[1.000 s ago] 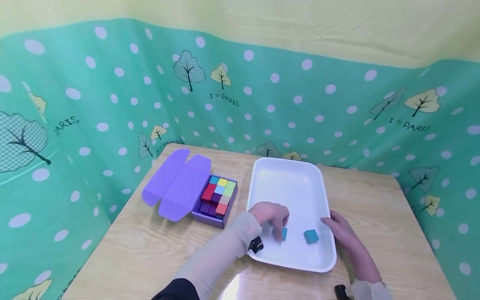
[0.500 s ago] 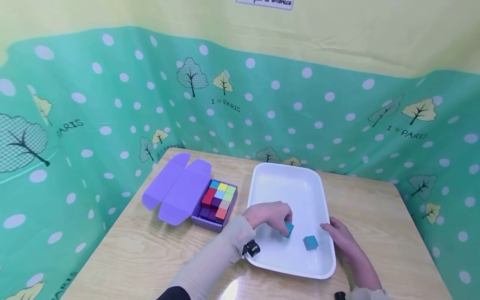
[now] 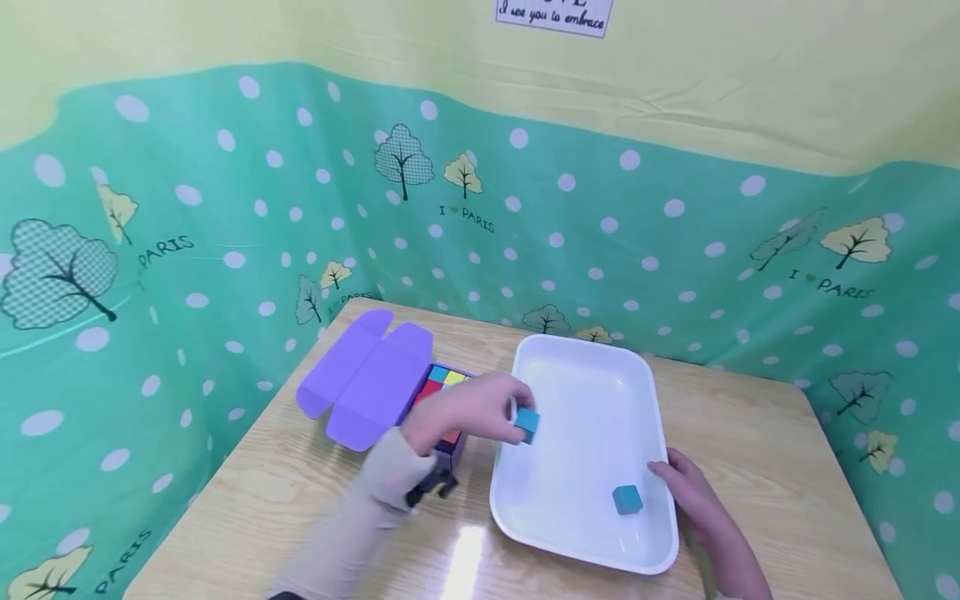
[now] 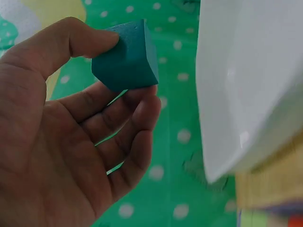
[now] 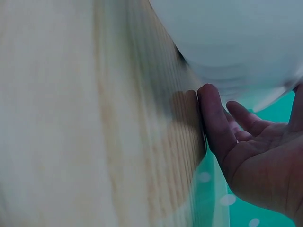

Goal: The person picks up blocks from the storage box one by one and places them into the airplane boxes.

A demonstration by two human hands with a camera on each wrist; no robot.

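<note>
In the head view my left hand (image 3: 476,407) is above the left edge of a white tray (image 3: 581,400), pinching a teal cube (image 3: 527,425) between thumb and fingers. The left wrist view shows the thumb on one face of this cube (image 4: 125,56) and fingertips beneath it. A second teal cube (image 3: 627,500) lies in the tray's near right part. At the tray's right side, my right hand (image 3: 693,493) holds the rim, thumb over the edge. From the right wrist, its fingers (image 5: 215,116) appear low against the tray's outer wall.
Left of the tray stands a purple box with its lid (image 3: 382,379) folded open. Several coloured blocks (image 3: 437,375) fill it, partly hidden by my left hand. All rests on a wooden table (image 3: 750,425), with a green dotted curtain (image 3: 600,225) behind.
My left hand has taken hold of one teal cube in the tray, lifted it and carried it left toward the purple box. The right hand keeps its place at the rim.
</note>
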